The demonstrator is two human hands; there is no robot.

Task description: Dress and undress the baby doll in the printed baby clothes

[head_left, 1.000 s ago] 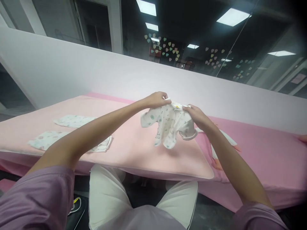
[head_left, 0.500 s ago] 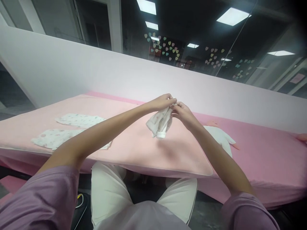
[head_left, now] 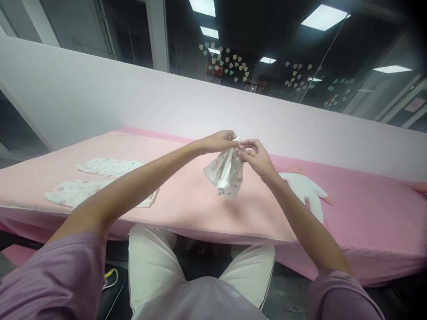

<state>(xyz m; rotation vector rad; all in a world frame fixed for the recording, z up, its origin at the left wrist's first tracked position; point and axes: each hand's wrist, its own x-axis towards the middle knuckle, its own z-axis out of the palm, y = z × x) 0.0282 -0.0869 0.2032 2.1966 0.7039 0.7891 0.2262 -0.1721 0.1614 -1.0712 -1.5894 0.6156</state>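
Observation:
A small white baby garment (head_left: pixel 226 174) with a faint print hangs bunched in the air above the light pink mat (head_left: pixel 187 209). My left hand (head_left: pixel 217 141) pinches its top edge from the left. Close beside it, my right hand (head_left: pixel 253 158) pinches the same top edge from the right, so the two hands almost touch. The cloth droops below them with a white cuff showing at its lower end.
Two folded printed garments (head_left: pixel 100 180) lie on the mat at the left. A white doll (head_left: pixel 305 190) lies on the darker pink table cover (head_left: pixel 367 218) at the right. A white partition wall (head_left: pixel 133 102) runs behind. Another person's fingers (head_left: pixel 420 187) show at the far right edge.
A second ago the garment was held spread out between my hands. My hands have come together and the cloth is now folded in on itself, hanging narrow.

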